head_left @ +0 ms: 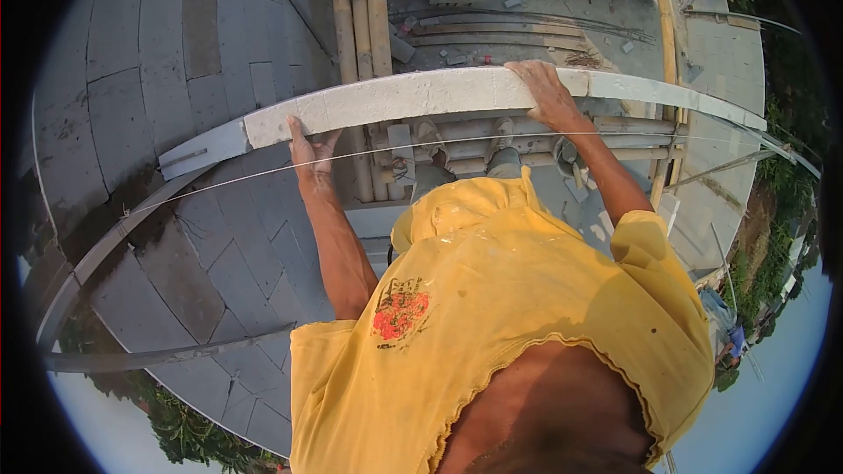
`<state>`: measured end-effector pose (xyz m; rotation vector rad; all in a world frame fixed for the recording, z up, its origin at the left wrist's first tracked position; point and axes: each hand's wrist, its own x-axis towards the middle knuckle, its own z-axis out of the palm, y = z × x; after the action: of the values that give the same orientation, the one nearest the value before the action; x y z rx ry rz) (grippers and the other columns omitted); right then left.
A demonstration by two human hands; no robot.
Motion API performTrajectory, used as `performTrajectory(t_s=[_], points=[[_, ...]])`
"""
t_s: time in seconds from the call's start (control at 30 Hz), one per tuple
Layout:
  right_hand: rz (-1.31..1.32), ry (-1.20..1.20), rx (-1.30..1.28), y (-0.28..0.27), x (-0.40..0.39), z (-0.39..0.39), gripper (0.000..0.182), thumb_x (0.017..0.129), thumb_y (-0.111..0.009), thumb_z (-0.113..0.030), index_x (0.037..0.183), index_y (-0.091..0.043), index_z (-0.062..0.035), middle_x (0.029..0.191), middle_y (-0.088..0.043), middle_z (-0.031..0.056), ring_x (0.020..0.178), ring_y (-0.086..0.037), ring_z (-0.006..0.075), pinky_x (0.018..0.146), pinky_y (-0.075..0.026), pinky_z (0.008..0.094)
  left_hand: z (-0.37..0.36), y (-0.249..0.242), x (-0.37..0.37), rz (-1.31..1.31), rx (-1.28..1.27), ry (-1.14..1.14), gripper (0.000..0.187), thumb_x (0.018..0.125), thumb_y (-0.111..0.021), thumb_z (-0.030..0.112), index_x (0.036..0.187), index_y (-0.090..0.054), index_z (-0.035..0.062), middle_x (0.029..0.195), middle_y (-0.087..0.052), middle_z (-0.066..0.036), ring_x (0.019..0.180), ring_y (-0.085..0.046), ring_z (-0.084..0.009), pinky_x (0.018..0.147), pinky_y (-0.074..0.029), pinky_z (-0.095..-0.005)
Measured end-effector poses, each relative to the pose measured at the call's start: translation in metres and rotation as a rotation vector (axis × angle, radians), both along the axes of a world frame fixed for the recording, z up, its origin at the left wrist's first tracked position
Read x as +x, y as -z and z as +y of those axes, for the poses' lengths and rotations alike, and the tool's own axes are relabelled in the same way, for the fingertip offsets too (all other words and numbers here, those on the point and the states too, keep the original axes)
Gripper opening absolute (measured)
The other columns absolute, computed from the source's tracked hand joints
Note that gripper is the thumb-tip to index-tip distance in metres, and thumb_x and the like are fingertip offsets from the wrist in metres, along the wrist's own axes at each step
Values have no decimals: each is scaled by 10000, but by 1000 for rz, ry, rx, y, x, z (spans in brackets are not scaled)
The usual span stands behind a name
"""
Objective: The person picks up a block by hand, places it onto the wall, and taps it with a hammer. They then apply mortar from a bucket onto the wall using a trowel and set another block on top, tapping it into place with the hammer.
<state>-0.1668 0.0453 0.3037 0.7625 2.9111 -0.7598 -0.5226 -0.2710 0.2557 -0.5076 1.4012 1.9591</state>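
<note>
Yellow shirt faces white block course: left hand, partly open, touches near edge; right hand grips top. String crosses nearside; poles pass beneath.

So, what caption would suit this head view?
Left hand and right hand on a long pale block, near a taut string.
</note>
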Motion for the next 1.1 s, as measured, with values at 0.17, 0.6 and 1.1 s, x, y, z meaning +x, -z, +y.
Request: performTrajectory(t_s=[0.17,0.6,1.1], points=[[1,0,-10,2,1,1,981,622,-762,109,1497,-446,-203,1356,-515,86,1265,-473,360,1117,-463,437,2,-5,1,-4,3,5,701,1004,-638,481,1435,-404,-20,1422,-496,-243,1312,-533,-457,1024,-480,-750],[47,13,-31,-3,0,-1,937,630,-732,122,1474,-467,-189,1349,-527,83,1270,-474,367,1122,-444,444,-1,1,-2,-35,25,2,652,1025,-614,455,1437,-402,-5,1413,-511,-225,1295,-555,-437,1014,-502,-735],[-131,-196,139,-3,-2,2,1078,656,-880,-107,1576,-319,-87,1494,-442,183,1402,-411,392,1197,-348,472,-26,7,118,79,-224,-203,1194,939,-715,542,1631,192,189,1652,-249,-246,1455,-363,-481,1028,-501,-577]])
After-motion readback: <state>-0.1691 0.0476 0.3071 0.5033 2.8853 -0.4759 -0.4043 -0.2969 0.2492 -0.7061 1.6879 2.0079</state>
